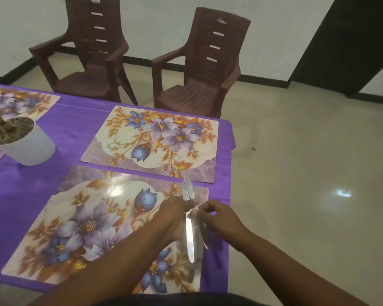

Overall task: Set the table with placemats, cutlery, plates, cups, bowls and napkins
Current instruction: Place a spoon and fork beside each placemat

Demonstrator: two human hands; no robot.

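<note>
Head cam — looks fwd/down, close over table (pixel 75 129).

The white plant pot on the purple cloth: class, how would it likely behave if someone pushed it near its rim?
The white plant pot is narrower at its base than at its rim and carries a stem, so a high push could probably tip it. It looks filled with soil, so likely heavy for its size. On the purple cloth it may drag the fabric rather than slide.

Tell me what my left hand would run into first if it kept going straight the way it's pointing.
Probably the far floral placemat. Your left hand, gripping cutlery over the near placemat, points up and away across the table; depth is hard to judge.
</note>
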